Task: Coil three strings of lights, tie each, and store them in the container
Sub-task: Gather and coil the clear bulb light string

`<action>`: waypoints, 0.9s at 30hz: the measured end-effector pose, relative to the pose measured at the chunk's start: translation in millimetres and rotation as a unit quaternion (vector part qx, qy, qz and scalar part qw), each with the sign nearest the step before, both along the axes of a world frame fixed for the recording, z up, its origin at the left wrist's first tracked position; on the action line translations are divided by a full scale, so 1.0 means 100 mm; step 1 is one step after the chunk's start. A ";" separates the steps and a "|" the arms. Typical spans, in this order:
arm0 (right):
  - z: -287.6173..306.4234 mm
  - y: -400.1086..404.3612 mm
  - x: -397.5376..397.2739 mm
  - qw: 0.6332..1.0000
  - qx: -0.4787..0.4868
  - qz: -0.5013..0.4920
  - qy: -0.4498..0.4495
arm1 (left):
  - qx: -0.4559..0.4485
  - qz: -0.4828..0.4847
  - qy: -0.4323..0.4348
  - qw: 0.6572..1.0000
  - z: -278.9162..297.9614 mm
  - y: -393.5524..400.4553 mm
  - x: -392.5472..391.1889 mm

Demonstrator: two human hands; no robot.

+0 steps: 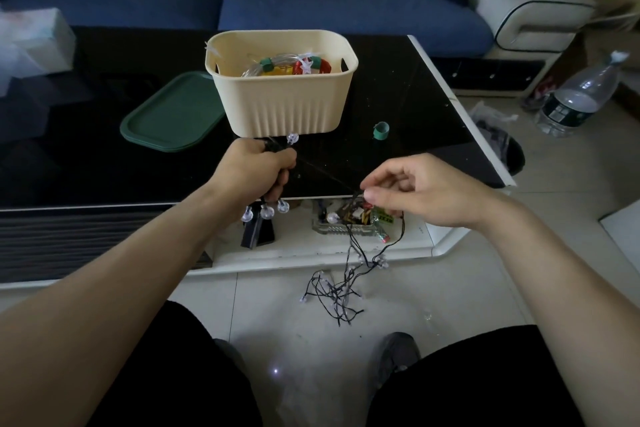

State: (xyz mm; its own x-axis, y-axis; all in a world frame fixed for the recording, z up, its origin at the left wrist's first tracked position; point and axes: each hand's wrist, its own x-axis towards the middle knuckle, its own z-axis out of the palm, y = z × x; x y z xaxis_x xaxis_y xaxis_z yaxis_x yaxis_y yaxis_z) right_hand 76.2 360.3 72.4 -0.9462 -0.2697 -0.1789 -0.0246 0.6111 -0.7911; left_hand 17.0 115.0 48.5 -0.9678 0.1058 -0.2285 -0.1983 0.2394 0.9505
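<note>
While left fingers [277, 163] grip coils, right fingers [372, 196] pinch wire [349, 236].

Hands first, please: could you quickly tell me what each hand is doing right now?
Left hand: closed, gripping the coiled part of the black light string.
Right hand: thumb and fingers pinching the string's wire.
</note>
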 end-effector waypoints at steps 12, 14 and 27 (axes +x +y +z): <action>-0.01 0.17 -0.01 0.974 0.148 0.100 -0.138 | 0.039 0.030 0.028 0.998 0.04 -0.11 -0.02; 0.00 0.19 -0.01 0.933 0.247 0.123 -0.230 | 0.048 0.039 0.034 0.997 0.05 -0.11 -0.02; -0.21 -0.21 -0.04 0.995 0.077 0.032 -0.059 | 0.220 -0.226 -0.058 0.947 0.21 -0.04 0.21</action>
